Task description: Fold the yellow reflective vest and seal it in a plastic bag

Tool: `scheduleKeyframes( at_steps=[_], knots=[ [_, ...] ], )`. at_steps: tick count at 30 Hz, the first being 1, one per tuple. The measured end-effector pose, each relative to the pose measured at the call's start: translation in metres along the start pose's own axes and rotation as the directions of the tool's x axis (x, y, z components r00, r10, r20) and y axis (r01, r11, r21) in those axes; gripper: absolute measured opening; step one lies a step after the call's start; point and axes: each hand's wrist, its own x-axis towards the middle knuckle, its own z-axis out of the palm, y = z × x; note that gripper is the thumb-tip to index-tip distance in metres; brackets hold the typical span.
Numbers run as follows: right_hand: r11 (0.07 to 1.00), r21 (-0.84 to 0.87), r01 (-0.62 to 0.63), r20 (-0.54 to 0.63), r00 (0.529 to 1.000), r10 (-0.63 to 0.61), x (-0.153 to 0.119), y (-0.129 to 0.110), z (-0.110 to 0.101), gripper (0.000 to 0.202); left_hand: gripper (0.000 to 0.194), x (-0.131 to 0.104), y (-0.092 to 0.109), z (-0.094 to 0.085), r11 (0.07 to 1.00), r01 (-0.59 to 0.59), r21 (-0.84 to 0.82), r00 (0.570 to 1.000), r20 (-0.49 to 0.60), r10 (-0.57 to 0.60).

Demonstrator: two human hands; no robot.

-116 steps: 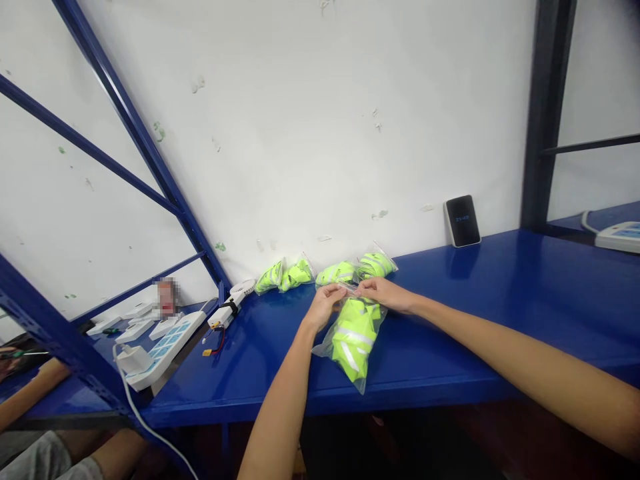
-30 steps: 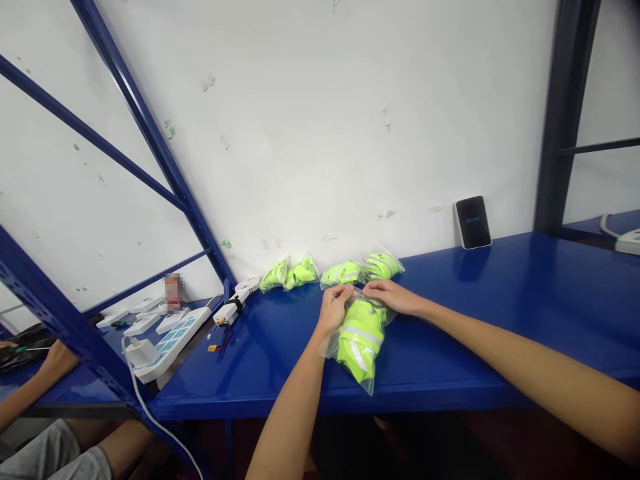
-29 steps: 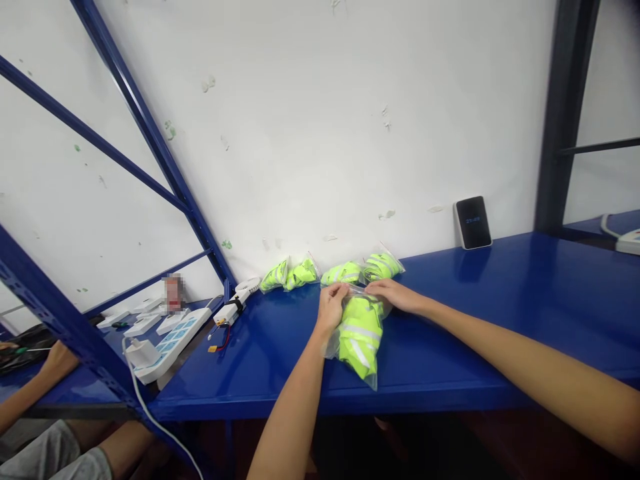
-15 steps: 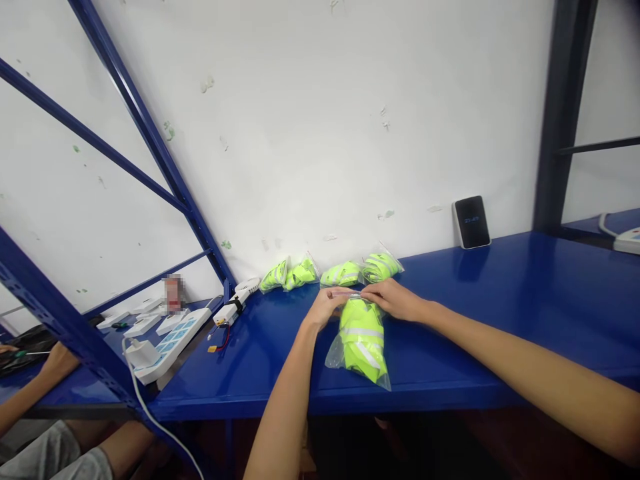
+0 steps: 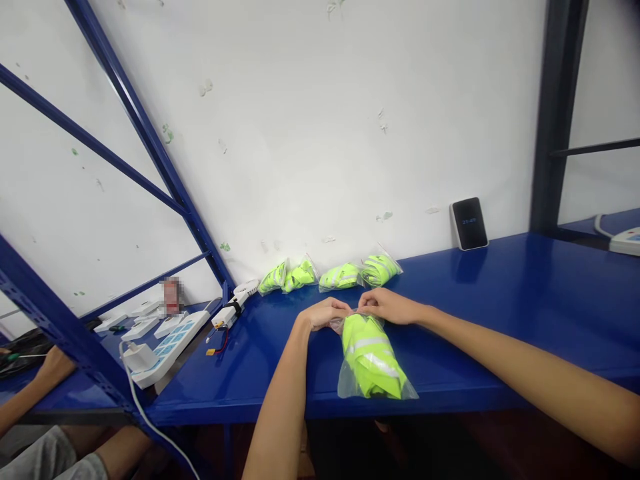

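Observation:
A clear plastic bag [image 5: 373, 357] holds a folded neon-yellow garment with silver reflective strips, and lies near the front edge of the blue table [image 5: 450, 333]. Its far end is pinched by both hands. My left hand [image 5: 323, 313] is closed on the left side of that end. Close beside it, my right hand [image 5: 387, 305] grips the right side with bent fingers. The fingertips partly hide the bag's edge. Behind them, several similar bagged yellow garments [image 5: 340, 276] stand in a row along the wall.
A small display clock [image 5: 469, 224] leans against the wall at the right. To the left are a white handheld fan [image 5: 245, 290], a battery lead [image 5: 219, 350], a blue rack post [image 5: 75, 340] and a power strip [image 5: 173, 350]. Another person's hand [image 5: 56, 363] shows at far left.
The bag's near end has swung a little toward me and to the right. Both hands have shifted slightly toward me and still hold the far end.

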Motion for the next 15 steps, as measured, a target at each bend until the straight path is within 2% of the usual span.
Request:
scheduleKeyframes(
  at_steps=[2, 6, 9, 12, 15],
  knots=[
    [0.993, 0.094, -0.072, 0.054, 0.996, 0.067, 0.0, 0.006, -0.007, 0.034, 0.039, -0.002, -0.001, -0.001, 0.999, -0.032, 0.004, 0.999, -0.007, 0.032],
    [0.962, 0.224, -0.153, 0.134, 0.983, 0.126, -0.002, 0.016, -0.017, 0.026, 0.039, -0.005, 0.0, -0.002, 0.998, -0.051, 0.028, 0.999, -0.001, 0.051],
    [0.949, 0.276, -0.153, 0.128, 0.984, 0.121, -0.003, 0.014, -0.015, 0.022, 0.033, -0.004, 0.006, -0.001, 0.998, -0.017, 0.066, 0.999, 0.033, 0.015],
    [0.959, 0.261, -0.113, 0.104, 0.991, 0.088, -0.001, 0.009, -0.01, 0.023, 0.023, 0.001, 0.015, 0.004, 0.984, 0.032, 0.178, 0.998, 0.042, -0.04],
    [0.966, 0.235, -0.103, 0.069, 0.994, 0.09, 0.0, 0.006, -0.009, 0.023, 0.021, 0.01, 0.02, 0.012, 0.968, -0.053, 0.247, 0.998, 0.038, 0.045]
  ],
)
